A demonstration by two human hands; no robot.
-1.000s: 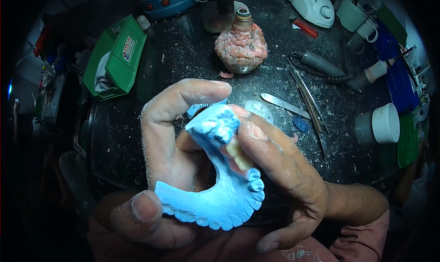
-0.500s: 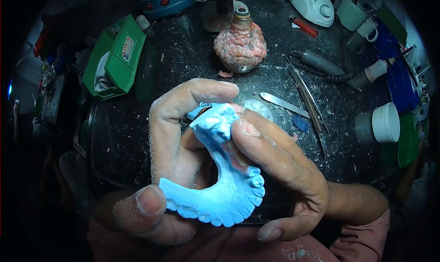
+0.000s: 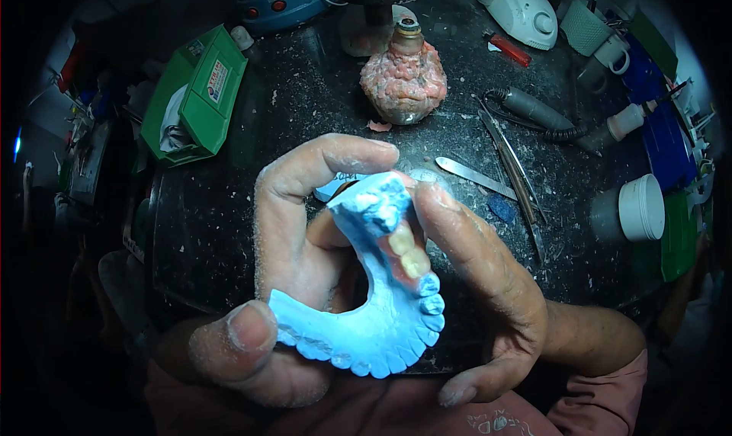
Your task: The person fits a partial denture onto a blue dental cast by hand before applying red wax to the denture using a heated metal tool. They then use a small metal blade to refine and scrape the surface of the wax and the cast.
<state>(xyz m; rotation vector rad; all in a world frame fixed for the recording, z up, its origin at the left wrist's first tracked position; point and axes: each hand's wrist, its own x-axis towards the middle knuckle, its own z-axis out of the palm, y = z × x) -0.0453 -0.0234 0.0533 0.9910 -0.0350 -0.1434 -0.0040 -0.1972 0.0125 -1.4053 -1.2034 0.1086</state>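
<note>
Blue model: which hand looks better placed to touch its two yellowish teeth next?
Probably the right hand: its fingers are beside the yellowish teeth, while the left hand holds the blue model by its opposite end.

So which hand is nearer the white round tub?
Right. The right hand is beside the blue dental cast, left of the tub; the left hand, gripping the cast, is farther left.

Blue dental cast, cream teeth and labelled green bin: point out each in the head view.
Blue dental cast (image 3: 374, 334): head view, smooth surface inside the tooth row.
Cream teeth (image 3: 409, 255): head view, middle of the pair.
Labelled green bin (image 3: 210, 123): head view, outer wall.
</note>
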